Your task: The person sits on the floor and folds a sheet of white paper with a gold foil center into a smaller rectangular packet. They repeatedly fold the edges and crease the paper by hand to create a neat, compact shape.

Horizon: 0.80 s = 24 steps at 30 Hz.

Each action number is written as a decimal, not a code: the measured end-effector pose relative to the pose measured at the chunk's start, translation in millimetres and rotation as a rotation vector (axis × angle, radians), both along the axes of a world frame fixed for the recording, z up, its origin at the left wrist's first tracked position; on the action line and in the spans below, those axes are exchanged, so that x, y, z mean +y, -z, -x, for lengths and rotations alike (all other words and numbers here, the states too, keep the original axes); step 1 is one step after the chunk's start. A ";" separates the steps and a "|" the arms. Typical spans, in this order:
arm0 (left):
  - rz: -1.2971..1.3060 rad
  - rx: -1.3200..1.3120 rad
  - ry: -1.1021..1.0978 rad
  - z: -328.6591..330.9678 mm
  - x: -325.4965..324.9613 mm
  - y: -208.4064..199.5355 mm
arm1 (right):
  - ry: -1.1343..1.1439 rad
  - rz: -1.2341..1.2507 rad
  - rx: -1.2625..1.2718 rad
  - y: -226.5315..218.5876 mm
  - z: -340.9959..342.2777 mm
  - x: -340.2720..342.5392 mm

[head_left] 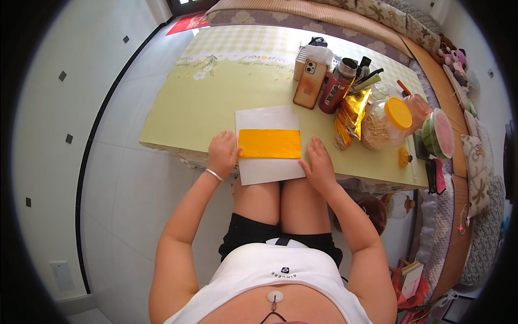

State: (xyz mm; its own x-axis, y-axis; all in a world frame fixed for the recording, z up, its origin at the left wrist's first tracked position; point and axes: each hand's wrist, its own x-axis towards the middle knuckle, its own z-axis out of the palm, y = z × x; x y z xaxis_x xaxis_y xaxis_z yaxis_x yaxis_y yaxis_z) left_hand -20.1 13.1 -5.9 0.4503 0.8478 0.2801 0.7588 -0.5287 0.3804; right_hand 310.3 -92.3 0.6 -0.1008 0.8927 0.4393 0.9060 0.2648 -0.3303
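A rectangle of shiny gold-yellow paper [270, 144] lies flat across a larger white paper sheet [266, 117] at the table's near edge. At its left side rests my left hand [221, 153], fingers apart and a little bent, the thumb by the gold paper's lower left corner. My right hand [320, 163] lies open at the other side, fingers stretched forward and thumb at the white sheet's right edge. Neither hand grips anything. Whether the gold paper is one layer or folded, I cannot tell.
On the right of the yellow-green table [189, 108] stand a phone [311, 83], a red bottle [338, 86], crumpled gold foil [353, 114], a yellow-lidded jar [380, 124] and a cut watermelon [438, 134]. A long seat with cushions [477, 175] runs beyond.
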 end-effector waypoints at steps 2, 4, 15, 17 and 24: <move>-0.164 -0.168 -0.015 -10.1 24.2 -8.4 | 0.033 0.118 0.363 -17.1 8.3 10.2; -0.108 -0.038 -0.016 -28.2 34.9 -25.6 | 0.058 0.273 0.770 -25.3 21.4 23.7; 0.054 -0.087 -0.097 -22.2 75.4 -10.5 | 0.172 0.591 1.412 -17.2 52.9 53.3; 0.224 -0.419 -0.118 -30.7 63.0 -22.2 | 0.175 0.584 1.426 -17.5 47.9 54.4; 0.862 -0.932 -0.281 -39.0 34.9 -43.5 | 0.166 0.517 1.566 -6.4 36.6 63.5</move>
